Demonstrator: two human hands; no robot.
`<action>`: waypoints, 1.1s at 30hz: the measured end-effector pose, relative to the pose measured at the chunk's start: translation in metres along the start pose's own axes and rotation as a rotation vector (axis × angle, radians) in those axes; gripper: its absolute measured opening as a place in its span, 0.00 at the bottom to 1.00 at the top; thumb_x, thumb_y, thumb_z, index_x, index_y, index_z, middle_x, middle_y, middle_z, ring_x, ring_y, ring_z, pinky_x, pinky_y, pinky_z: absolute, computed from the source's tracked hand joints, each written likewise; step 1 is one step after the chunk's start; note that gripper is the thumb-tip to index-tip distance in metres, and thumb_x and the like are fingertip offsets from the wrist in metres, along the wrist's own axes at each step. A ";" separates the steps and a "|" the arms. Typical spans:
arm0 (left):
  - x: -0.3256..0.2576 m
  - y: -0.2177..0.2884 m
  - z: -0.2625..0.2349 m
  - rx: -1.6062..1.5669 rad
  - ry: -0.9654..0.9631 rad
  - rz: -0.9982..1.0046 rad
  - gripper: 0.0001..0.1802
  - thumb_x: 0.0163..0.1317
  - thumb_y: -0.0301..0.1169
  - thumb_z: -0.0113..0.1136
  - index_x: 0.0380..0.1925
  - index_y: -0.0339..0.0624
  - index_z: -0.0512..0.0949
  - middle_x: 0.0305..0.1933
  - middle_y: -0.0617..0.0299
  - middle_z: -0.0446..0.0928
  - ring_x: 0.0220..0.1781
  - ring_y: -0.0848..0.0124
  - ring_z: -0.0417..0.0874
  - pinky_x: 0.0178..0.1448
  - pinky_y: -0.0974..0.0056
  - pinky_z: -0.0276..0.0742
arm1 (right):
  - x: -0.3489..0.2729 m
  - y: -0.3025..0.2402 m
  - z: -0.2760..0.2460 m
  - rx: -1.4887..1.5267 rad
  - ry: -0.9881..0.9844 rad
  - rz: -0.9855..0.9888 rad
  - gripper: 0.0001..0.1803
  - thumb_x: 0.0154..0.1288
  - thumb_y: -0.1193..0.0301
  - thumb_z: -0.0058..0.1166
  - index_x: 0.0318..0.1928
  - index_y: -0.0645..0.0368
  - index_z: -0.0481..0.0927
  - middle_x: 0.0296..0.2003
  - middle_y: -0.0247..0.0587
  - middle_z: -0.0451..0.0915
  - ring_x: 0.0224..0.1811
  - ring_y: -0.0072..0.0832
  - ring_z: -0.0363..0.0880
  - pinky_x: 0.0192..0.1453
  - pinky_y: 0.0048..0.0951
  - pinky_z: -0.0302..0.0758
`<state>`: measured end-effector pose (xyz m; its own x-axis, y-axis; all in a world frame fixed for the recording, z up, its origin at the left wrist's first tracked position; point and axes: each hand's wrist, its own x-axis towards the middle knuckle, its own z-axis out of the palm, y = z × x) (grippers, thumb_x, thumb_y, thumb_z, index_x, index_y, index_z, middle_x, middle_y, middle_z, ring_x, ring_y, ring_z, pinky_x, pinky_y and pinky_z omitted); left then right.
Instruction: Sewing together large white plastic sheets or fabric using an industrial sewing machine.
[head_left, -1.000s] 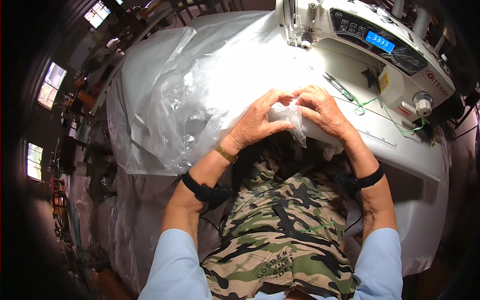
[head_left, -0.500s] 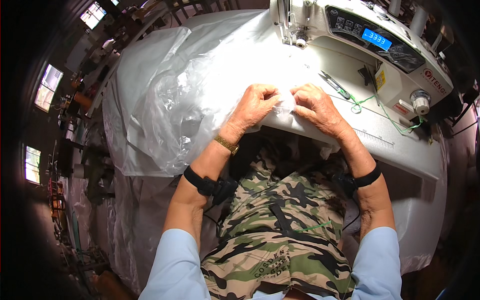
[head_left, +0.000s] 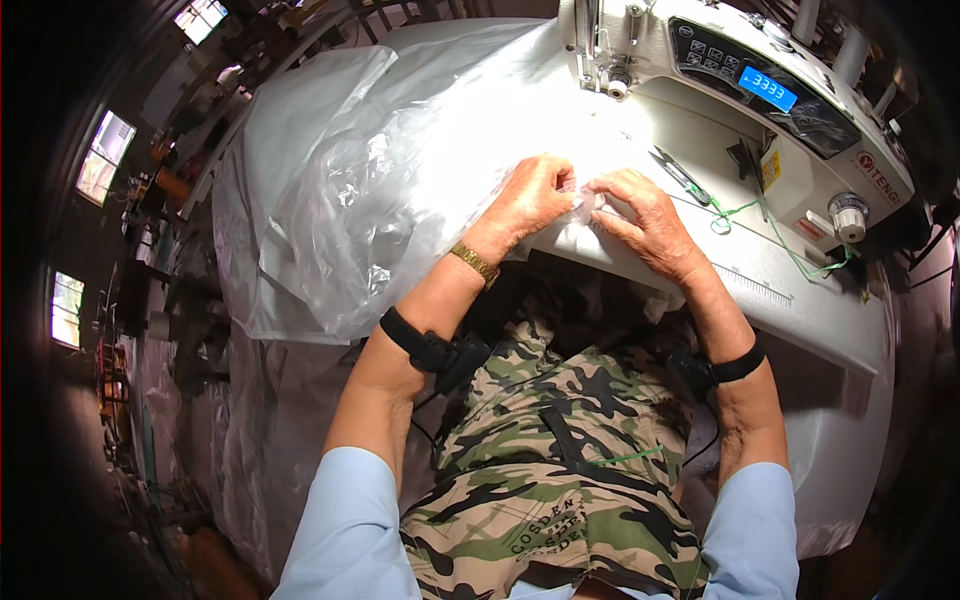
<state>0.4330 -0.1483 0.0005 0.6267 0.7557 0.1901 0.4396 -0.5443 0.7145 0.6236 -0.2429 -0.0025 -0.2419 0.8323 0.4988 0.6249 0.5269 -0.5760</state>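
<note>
Translucent plastic sheeting [head_left: 350,190] spreads in crumpled folds over the left of the sewing table, its right part washed out by a bright lamp. My left hand [head_left: 535,200] is closed in a pinch on an edge of this sheeting. Close beside it, my right hand [head_left: 645,220] grips the same small gathered piece between thumb and fingers. Both hands are just in front of the needle area of a white sewing machine [head_left: 700,60], near the table's front edge. What exactly lies between the fingertips is partly hidden.
Thread snips [head_left: 682,175] lie on the table right of my hands. Green thread [head_left: 775,235] trails from them toward the machine's dial [head_left: 849,216]. A printed ruler scale [head_left: 750,285] runs along the front edge. The machine's lit display [head_left: 768,88] faces me.
My left hand has shifted slightly right and up, its fingers curled tighter. The right hand has turned a little, its thumb and fingers more spread. The whole view has moved slightly.
</note>
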 end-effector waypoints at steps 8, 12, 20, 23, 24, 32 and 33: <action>0.005 -0.002 -0.003 0.015 -0.045 -0.009 0.10 0.46 0.29 0.66 0.29 0.36 0.80 0.26 0.55 0.79 0.28 0.70 0.77 0.35 0.61 0.74 | 0.001 0.007 0.014 0.050 0.060 -0.011 0.11 0.57 0.66 0.62 0.36 0.60 0.80 0.35 0.47 0.76 0.41 0.44 0.76 0.48 0.41 0.73; 0.006 -0.008 -0.004 -0.173 -0.063 0.087 0.10 0.50 0.26 0.63 0.34 0.38 0.78 0.28 0.69 0.73 0.28 0.80 0.70 0.32 0.71 0.68 | -0.005 0.018 0.014 -0.066 0.054 -0.095 0.10 0.61 0.67 0.59 0.36 0.62 0.78 0.38 0.46 0.77 0.45 0.43 0.75 0.53 0.40 0.73; -0.007 -0.006 -0.002 -0.165 -0.077 0.126 0.13 0.54 0.34 0.69 0.33 0.35 0.80 0.29 0.59 0.79 0.34 0.72 0.79 0.40 0.64 0.76 | 0.006 -0.006 0.006 -0.067 0.006 0.079 0.12 0.61 0.69 0.61 0.41 0.63 0.79 0.40 0.45 0.79 0.44 0.40 0.77 0.49 0.36 0.75; -0.007 -0.003 0.003 -0.183 -0.004 0.160 0.12 0.53 0.32 0.68 0.29 0.34 0.80 0.26 0.57 0.78 0.33 0.71 0.80 0.39 0.63 0.76 | 0.004 -0.008 0.003 -0.045 -0.014 0.099 0.13 0.60 0.72 0.57 0.45 0.62 0.77 0.46 0.47 0.80 0.48 0.42 0.78 0.54 0.37 0.74; -0.008 -0.003 0.003 -0.180 -0.005 0.123 0.11 0.52 0.31 0.67 0.29 0.33 0.80 0.26 0.56 0.78 0.32 0.70 0.80 0.39 0.63 0.76 | 0.003 -0.007 0.003 0.023 0.010 0.123 0.13 0.60 0.73 0.55 0.46 0.62 0.76 0.48 0.48 0.80 0.50 0.43 0.78 0.56 0.38 0.73; -0.009 -0.005 0.011 -0.158 0.039 0.108 0.10 0.52 0.28 0.65 0.31 0.32 0.79 0.26 0.56 0.76 0.30 0.69 0.78 0.38 0.64 0.76 | 0.001 0.003 0.004 -0.123 0.051 0.224 0.11 0.58 0.71 0.58 0.40 0.62 0.77 0.37 0.44 0.77 0.42 0.41 0.76 0.50 0.39 0.72; -0.010 -0.005 0.011 -0.156 0.033 0.098 0.10 0.52 0.28 0.65 0.31 0.32 0.79 0.26 0.56 0.76 0.30 0.69 0.78 0.38 0.64 0.76 | 0.001 0.002 0.003 -0.179 0.039 0.201 0.10 0.58 0.71 0.59 0.39 0.61 0.77 0.35 0.43 0.76 0.41 0.40 0.75 0.49 0.39 0.72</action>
<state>0.4321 -0.1572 -0.0121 0.6387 0.7150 0.2842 0.2712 -0.5549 0.7865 0.6223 -0.2405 -0.0056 -0.0736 0.9080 0.4125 0.7796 0.3104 -0.5440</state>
